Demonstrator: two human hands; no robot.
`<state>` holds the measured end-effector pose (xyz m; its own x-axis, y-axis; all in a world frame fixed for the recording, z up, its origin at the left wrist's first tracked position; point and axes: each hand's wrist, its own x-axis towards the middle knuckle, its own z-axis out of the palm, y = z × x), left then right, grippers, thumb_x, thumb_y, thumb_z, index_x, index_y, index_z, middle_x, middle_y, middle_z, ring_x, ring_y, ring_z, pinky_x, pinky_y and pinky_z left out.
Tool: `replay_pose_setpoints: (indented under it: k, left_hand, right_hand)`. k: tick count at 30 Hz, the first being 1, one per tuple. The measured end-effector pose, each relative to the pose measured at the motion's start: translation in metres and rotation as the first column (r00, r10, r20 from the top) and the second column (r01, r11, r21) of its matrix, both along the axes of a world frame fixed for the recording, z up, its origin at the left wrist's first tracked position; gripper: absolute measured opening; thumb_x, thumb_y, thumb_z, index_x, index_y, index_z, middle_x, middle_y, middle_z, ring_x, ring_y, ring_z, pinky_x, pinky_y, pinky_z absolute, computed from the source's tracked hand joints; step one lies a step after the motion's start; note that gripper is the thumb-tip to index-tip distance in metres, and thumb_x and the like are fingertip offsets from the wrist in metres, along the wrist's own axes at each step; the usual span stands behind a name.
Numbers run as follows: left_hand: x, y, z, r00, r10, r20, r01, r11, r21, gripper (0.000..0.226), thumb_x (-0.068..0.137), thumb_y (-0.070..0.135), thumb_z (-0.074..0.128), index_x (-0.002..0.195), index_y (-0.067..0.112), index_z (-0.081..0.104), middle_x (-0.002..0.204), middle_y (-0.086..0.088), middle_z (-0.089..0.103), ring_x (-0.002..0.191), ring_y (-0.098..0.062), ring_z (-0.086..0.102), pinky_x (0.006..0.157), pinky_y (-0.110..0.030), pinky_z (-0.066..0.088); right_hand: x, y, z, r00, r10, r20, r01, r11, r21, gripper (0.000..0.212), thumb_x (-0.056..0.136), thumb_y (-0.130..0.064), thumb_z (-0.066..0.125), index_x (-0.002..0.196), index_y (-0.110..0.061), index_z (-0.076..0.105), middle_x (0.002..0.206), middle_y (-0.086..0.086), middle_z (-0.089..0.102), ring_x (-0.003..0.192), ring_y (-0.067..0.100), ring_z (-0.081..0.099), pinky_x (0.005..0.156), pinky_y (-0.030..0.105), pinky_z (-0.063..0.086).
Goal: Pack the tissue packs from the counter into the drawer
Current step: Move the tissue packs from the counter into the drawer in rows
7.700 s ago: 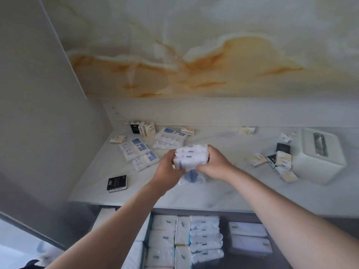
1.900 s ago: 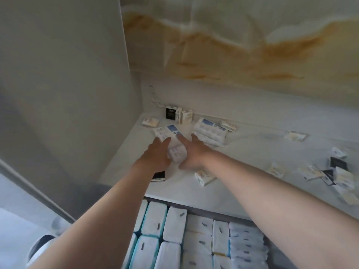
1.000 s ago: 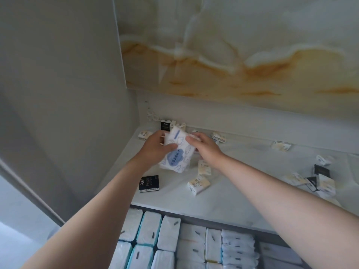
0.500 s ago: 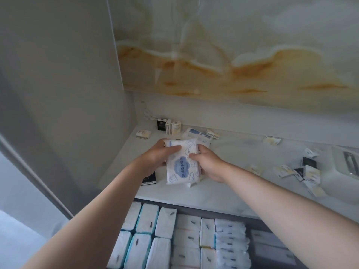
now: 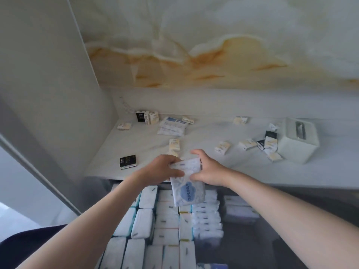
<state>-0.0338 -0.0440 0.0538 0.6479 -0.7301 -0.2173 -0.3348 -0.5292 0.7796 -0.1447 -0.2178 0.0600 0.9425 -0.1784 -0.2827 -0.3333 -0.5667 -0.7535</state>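
Both hands hold a white tissue pack with a blue cloud label [image 5: 188,189] over the counter's front edge, above the open drawer [image 5: 242,239]. My left hand [image 5: 162,168] grips its upper left side; my right hand [image 5: 206,168] grips the upper right. The drawer holds several rows of white tissue packs [image 5: 167,220]. More white-and-blue packs [image 5: 172,126] lie stacked at the back of the pale marble counter [image 5: 252,171].
Small cream and black boxes lie scattered on the counter: a black one [image 5: 128,161] at the left front, a group [image 5: 147,117] at the back left, others [image 5: 258,145] at the right. A white tissue box [image 5: 297,141] stands far right. A grey panel wall [image 5: 48,94] bounds the left.
Both hands have carried the blue-label pack from the back left of the counter toward me, past the front edge and over the drawer. The view has tilted down.
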Motion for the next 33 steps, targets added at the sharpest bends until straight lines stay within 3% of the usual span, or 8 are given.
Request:
replay_pose_setpoints:
  k: [3, 6, 8, 13, 17, 22, 27, 33]
  left_hand:
    - [-0.026, -0.006, -0.005, 0.996, -0.038, 0.080, 0.038, 0.999, 0.002, 0.026, 0.075, 0.028, 0.083, 0.096, 0.025, 0.069, 0.090, 0.005, 0.069, 0.080, -0.012, 0.063, 0.074, -0.028, 0.052]
    - [-0.053, -0.012, -0.017, 0.988, -0.093, 0.120, 0.088, 0.995, 0.050, 0.028, 0.072, 0.034, 0.084, 0.094, 0.025, 0.069, 0.089, 0.005, 0.068, 0.080, -0.013, 0.063, 0.071, -0.028, 0.050]
    - [-0.072, -0.018, -0.026, 0.982, -0.134, 0.131, 0.125, 0.989, 0.079, 0.031, 0.071, 0.038, 0.083, 0.095, 0.026, 0.069, 0.089, 0.007, 0.068, 0.081, -0.014, 0.063, 0.071, -0.029, 0.050]
    - [-0.100, -0.029, -0.046, 0.971, -0.233, 0.050, 0.225, 0.965, 0.139, 0.043, 0.069, 0.037, 0.081, 0.103, 0.033, 0.056, 0.097, 0.010, 0.062, 0.085, -0.012, 0.060, 0.069, -0.025, 0.048]
    - [-0.108, -0.020, -0.068, 0.925, -0.371, -0.088, 0.381, 0.885, 0.268, 0.056, 0.079, 0.020, 0.071, 0.128, 0.026, 0.044, 0.114, 0.009, 0.054, 0.099, -0.010, 0.054, 0.079, -0.018, 0.043]
    - [-0.115, -0.009, -0.113, 0.774, -0.614, 0.156, 0.484, 0.732, 0.480, 0.034, 0.082, 0.030, 0.064, 0.115, 0.038, 0.064, 0.135, 0.006, 0.041, 0.127, -0.015, 0.032, 0.108, -0.040, 0.035]
    - [-0.117, -0.015, -0.135, 0.587, -0.695, 0.416, 0.423, 0.701, 0.575, 0.041, 0.089, 0.024, 0.057, 0.129, 0.031, 0.060, 0.144, 0.000, 0.033, 0.131, -0.022, 0.032, 0.104, -0.037, 0.037]
    - [-0.104, -0.015, -0.142, 0.638, -0.669, 0.381, 0.451, 0.726, 0.518, 0.044, 0.088, 0.016, 0.059, 0.126, 0.038, 0.059, 0.140, 0.005, 0.034, 0.126, -0.017, 0.032, 0.096, -0.031, 0.040]
  right_hand:
    - [-0.024, -0.003, 0.002, 0.992, 0.113, 0.052, -0.103, 0.981, -0.163, 0.074, 0.073, -0.021, 0.080, 0.137, -0.031, 0.045, 0.122, -0.007, 0.054, 0.104, 0.013, 0.058, 0.084, 0.021, 0.046]
    - [-0.044, -0.007, -0.003, 0.978, 0.203, -0.049, -0.207, 0.913, -0.351, 0.031, 0.068, -0.029, 0.083, 0.090, -0.028, 0.062, 0.091, -0.011, 0.061, 0.084, 0.012, 0.058, 0.064, 0.020, 0.042]
    - [-0.056, -0.009, -0.007, 0.963, 0.227, -0.145, -0.267, 0.873, -0.408, 0.031, 0.066, -0.034, 0.085, 0.071, -0.024, 0.056, 0.078, -0.008, 0.059, 0.071, 0.014, 0.056, 0.056, 0.026, 0.040]
    - [-0.082, -0.015, -0.015, 0.920, 0.258, -0.296, -0.369, 0.827, -0.424, 0.034, 0.071, -0.032, 0.083, 0.069, -0.020, 0.051, 0.070, -0.002, 0.054, 0.059, 0.015, 0.048, 0.052, 0.030, 0.035]
    - [-0.095, -0.027, -0.021, 0.870, 0.308, -0.384, -0.464, 0.773, -0.432, 0.026, 0.071, -0.032, 0.081, 0.082, -0.018, 0.062, 0.087, 0.001, 0.063, 0.078, 0.022, 0.060, 0.066, 0.035, 0.049]
    - [-0.108, -0.034, -0.039, 0.830, 0.344, -0.439, -0.524, 0.750, -0.403, 0.043, 0.076, -0.028, 0.077, 0.114, -0.014, 0.063, 0.114, 0.002, 0.059, 0.100, 0.024, 0.057, 0.081, 0.037, 0.049]
    - [-0.114, -0.018, -0.069, 0.844, 0.363, -0.394, -0.507, 0.781, -0.366, 0.011, 0.079, -0.014, 0.067, 0.088, -0.016, 0.061, 0.090, 0.003, 0.062, 0.081, 0.022, 0.057, 0.061, 0.032, 0.041]
    - [-0.121, -0.003, -0.104, 0.879, 0.366, -0.305, -0.467, 0.786, -0.404, 0.021, 0.084, -0.009, 0.062, 0.093, -0.027, 0.057, 0.101, -0.003, 0.058, 0.091, 0.022, 0.058, 0.066, 0.031, 0.042]
